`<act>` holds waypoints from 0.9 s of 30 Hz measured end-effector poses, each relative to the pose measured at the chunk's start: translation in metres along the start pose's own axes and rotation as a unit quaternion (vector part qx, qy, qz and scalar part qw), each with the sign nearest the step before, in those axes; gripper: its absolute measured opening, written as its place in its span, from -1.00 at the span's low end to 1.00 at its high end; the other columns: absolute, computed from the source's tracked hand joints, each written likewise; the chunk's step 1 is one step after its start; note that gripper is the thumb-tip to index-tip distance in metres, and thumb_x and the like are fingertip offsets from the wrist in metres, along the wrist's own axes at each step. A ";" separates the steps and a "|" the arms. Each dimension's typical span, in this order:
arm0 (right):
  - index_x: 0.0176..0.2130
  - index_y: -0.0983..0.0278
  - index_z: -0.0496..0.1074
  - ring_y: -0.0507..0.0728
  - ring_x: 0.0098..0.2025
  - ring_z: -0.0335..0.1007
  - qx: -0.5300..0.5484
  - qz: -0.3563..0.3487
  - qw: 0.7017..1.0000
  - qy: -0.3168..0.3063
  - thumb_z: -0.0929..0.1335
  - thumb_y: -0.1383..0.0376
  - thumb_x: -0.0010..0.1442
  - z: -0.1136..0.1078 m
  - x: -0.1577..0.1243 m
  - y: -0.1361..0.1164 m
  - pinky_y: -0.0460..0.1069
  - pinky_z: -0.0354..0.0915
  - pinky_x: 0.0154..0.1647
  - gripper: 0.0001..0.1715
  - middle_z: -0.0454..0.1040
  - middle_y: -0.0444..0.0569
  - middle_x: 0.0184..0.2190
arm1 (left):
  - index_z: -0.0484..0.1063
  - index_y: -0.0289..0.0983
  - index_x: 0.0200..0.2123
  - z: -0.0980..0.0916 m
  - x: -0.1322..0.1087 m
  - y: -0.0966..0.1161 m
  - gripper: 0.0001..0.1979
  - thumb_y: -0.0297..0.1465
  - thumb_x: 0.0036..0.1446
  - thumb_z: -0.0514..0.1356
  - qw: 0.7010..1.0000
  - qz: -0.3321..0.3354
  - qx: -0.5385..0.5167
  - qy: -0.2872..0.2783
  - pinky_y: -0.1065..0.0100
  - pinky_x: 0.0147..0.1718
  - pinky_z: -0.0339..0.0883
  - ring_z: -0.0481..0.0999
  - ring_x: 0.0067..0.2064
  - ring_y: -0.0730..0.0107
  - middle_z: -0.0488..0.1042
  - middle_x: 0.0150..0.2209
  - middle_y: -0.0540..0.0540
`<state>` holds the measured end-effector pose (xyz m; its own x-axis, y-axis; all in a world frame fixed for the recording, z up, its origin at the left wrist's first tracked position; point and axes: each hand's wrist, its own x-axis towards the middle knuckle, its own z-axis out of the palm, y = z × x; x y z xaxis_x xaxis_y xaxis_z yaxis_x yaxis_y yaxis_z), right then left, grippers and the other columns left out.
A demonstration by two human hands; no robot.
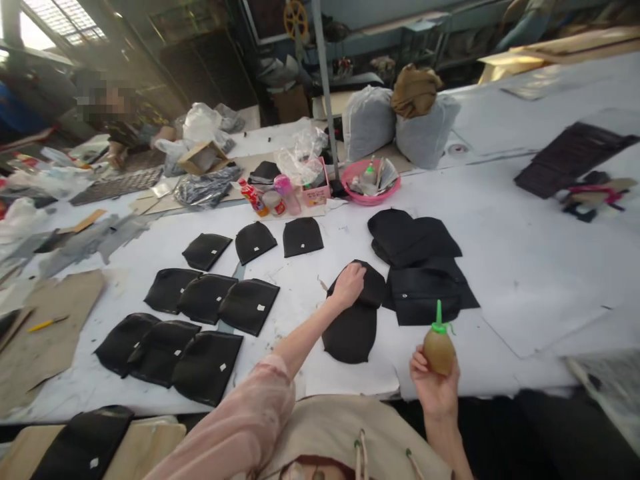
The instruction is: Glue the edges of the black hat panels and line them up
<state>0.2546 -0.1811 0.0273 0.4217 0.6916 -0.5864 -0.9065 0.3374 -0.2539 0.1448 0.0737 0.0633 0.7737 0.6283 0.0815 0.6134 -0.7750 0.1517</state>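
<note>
My left hand (349,285) is closed over the upper part of a black fabric piece (352,333), fingers bent down onto it; what lies under the fingertips is hidden. In my right hand (434,387) is an upright squeeze bottle (440,352) of brownish liquid with a green nozzle. It is near the table's front edge. To the right of my left hand lie more black pieces, a stack of rounded ones (415,233) and a squarer one (425,293). Several black pouch-like pieces (250,303) with small white tags are spread in rows on the left.
A pink basket (373,197) holding another green-nozzled bottle stands behind a metal pole's foot. Left of it are a red bottle (253,197) and a pink-capped bottle (287,195). Stuffed sacks (370,123) sit farther back. Another person (125,127) is at the far left. Cardboard (65,320) lies left.
</note>
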 end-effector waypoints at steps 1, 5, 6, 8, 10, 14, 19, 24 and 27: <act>-0.18 0.30 0.43 -0.05 -0.49 0.13 -0.001 0.003 1.000 0.001 0.54 0.06 -0.18 -0.002 -0.001 0.002 -0.16 0.20 -0.62 -0.39 0.37 -0.07 -0.38 | 0.40 -0.34 -0.12 0.007 -0.019 0.000 -0.77 -0.43 0.30 -0.02 0.999 0.012 0.009 -0.039 0.24 0.01 0.29 0.40 -0.01 0.21 0.43 -0.11 -0.21; -0.18 0.28 0.42 -0.05 -0.48 0.15 0.005 0.031 0.999 -0.003 0.54 0.08 -0.13 -0.007 0.000 0.009 -0.16 0.22 -0.59 -0.44 0.38 -0.08 -0.38 | 0.45 -0.27 -0.18 0.033 -0.086 0.003 -0.79 -0.36 0.30 0.04 0.974 0.133 0.001 -0.184 0.30 -0.17 0.34 0.46 -0.16 0.28 0.46 -0.24 -0.12; -0.19 0.27 0.42 -0.04 -0.48 0.16 0.007 0.039 0.999 -0.004 0.53 0.08 -0.12 -0.007 0.001 0.011 -0.15 0.22 -0.58 -0.46 0.38 -0.08 -0.38 | 0.43 -0.25 -0.09 0.037 -0.095 0.004 -0.79 -0.35 0.27 0.08 0.977 0.126 0.004 -0.174 0.28 -0.14 0.33 0.44 -0.10 0.25 0.46 -0.16 -0.13; -0.20 0.26 0.42 -0.04 -0.47 0.17 0.006 0.049 0.999 -0.003 0.53 0.10 -0.10 -0.005 0.003 0.013 -0.14 0.23 -0.57 -0.50 0.40 -0.08 -0.37 | 0.34 -0.20 0.08 0.043 -0.099 0.005 -0.63 -0.33 0.20 0.17 0.984 0.109 0.012 -0.142 0.21 0.00 0.26 0.35 0.08 0.18 0.39 0.03 -0.16; -0.21 0.25 0.41 -0.03 -0.47 0.18 0.003 0.055 0.999 0.003 0.53 0.10 -0.11 -0.003 0.007 0.014 -0.13 0.24 -0.56 -0.50 0.41 -0.07 -0.37 | 0.26 -0.15 0.17 0.046 -0.090 0.002 -0.44 -0.25 0.11 0.27 0.986 0.105 0.014 -0.126 0.13 0.14 0.12 0.23 0.20 0.12 0.30 0.16 -0.16; -0.18 0.27 0.41 -0.03 -0.47 0.19 -0.008 0.061 0.998 0.004 0.55 0.10 -0.15 0.000 0.017 0.013 -0.15 0.20 -0.58 -0.43 0.43 -0.05 -0.37 | 0.11 -0.19 0.28 0.046 -0.061 -0.011 -0.05 -0.03 -0.14 0.38 0.986 0.097 0.015 -0.136 0.07 0.18 0.05 0.13 0.26 0.00 0.14 0.27 -0.25; -0.18 0.29 0.40 -0.03 -0.48 0.18 -0.016 0.057 0.998 0.002 0.55 0.08 -0.16 0.003 0.024 0.010 -0.14 0.18 -0.58 -0.40 0.42 -0.04 -0.38 | 0.22 -0.18 0.22 0.052 -0.040 -0.020 -0.37 -0.07 0.14 0.21 0.991 0.040 0.038 -0.118 0.15 0.03 0.20 0.26 0.16 0.07 0.21 0.24 -0.22; -0.17 0.28 0.38 -0.04 -0.48 0.20 -0.016 0.064 0.998 0.009 0.54 0.09 -0.16 0.005 0.028 0.009 -0.16 0.18 -0.57 -0.40 0.42 -0.05 -0.38 | 0.45 -0.28 -0.11 0.058 -0.019 -0.016 -0.79 -0.40 0.29 0.05 0.989 0.016 0.073 -0.131 0.25 -0.15 0.26 0.38 -0.06 0.21 0.42 -0.08 -0.17; -0.17 0.28 0.39 -0.04 -0.48 0.21 -0.030 0.067 0.997 0.001 0.52 0.06 -0.12 0.004 0.030 0.010 -0.15 0.19 -0.57 -0.43 0.42 -0.08 -0.39 | 0.43 -0.32 -0.24 0.056 -0.010 -0.014 -0.78 -0.49 0.29 -0.01 0.988 0.020 0.077 -0.134 0.24 -0.14 0.25 0.39 -0.12 0.22 0.43 -0.20 -0.17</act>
<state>0.2585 -0.1549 0.0106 0.2965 0.7269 -0.6194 -0.9545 0.2034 -0.2182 0.1372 0.0747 0.0051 0.7998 0.5722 -0.1816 0.5820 -0.8132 0.0006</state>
